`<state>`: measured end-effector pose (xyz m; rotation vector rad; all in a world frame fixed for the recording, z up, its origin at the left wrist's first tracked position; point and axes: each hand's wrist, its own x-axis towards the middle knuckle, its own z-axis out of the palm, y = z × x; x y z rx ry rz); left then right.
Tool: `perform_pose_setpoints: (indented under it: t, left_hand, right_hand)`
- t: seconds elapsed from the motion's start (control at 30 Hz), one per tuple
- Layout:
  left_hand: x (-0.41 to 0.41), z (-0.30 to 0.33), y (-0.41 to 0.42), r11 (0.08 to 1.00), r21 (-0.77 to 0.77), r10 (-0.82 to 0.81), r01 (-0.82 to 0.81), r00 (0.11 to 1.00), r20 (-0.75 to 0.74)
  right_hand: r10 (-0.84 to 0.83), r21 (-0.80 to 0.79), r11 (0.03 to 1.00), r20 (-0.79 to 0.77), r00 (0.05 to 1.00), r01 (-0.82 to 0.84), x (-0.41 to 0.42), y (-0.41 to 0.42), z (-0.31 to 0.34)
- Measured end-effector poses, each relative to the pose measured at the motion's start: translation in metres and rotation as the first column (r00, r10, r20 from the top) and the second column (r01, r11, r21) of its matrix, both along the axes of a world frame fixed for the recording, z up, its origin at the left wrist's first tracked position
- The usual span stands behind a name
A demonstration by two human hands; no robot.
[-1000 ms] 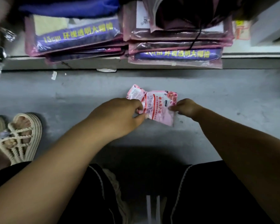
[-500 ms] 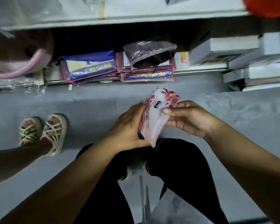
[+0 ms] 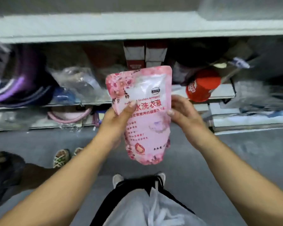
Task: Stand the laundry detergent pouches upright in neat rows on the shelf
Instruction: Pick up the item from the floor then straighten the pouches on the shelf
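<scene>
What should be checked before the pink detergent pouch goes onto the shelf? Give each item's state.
1. Pouch gripped by both hands: ok; left hand, right hand.
2. Pouch roughly upright, label facing camera: ok.
3. Pouch off the floor: ok.
4. Free spot on the shelf: cannot tell, blurred.
5. Existing row of pouches to align with: cannot tell, none visible.
6. Red cap clear of the pouch: ok.

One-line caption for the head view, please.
Both hands, left and right, hold a pink plastic detergent pouch upright before cluttered white shelves.
</scene>
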<state>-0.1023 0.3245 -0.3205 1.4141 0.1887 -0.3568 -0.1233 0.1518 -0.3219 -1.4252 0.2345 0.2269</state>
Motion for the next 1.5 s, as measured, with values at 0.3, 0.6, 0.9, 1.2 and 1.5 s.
perform_pose_setpoints:
  t: [0.3, 0.6, 0.9, 1.2, 1.5]
  left_hand:
    - [0.02, 0.145, 0.022, 0.971, -0.235, 0.104, -0.042, 0.961, 0.258]
    - [0.014, 0.23, 0.068, 0.968, 0.25, -0.148, -0.009, 0.784, 0.603]
    - [0.067, 0.301, 0.139, 0.989, -0.042, 0.115, -0.145, 0.545, 0.83]
    - [0.165, 0.356, 0.133, 0.965, 0.201, -0.122, -0.169, 0.39, 0.913]
    - [0.251, 0.311, 0.099, 0.891, 0.416, -0.224, -0.181, 0.621, 0.751]
  right_hand:
    - [0.012, 0.204, 0.978, 0.108, 0.994, -0.034, 0.022, 0.044, 0.114]
    - [-0.077, 0.137, 0.99, 0.443, 0.893, 0.018, 0.058, 0.093, 0.223]
    - [0.237, -0.084, 0.97, 0.529, 0.815, -0.228, 0.091, 0.152, 0.298]
    - [-0.063, 0.112, 0.994, 0.666, 0.743, -0.015, 0.167, 0.165, 0.35]
    - [-0.112, 0.164, 0.986, 0.495, 0.862, 0.034, 0.26, 0.141, 0.322]
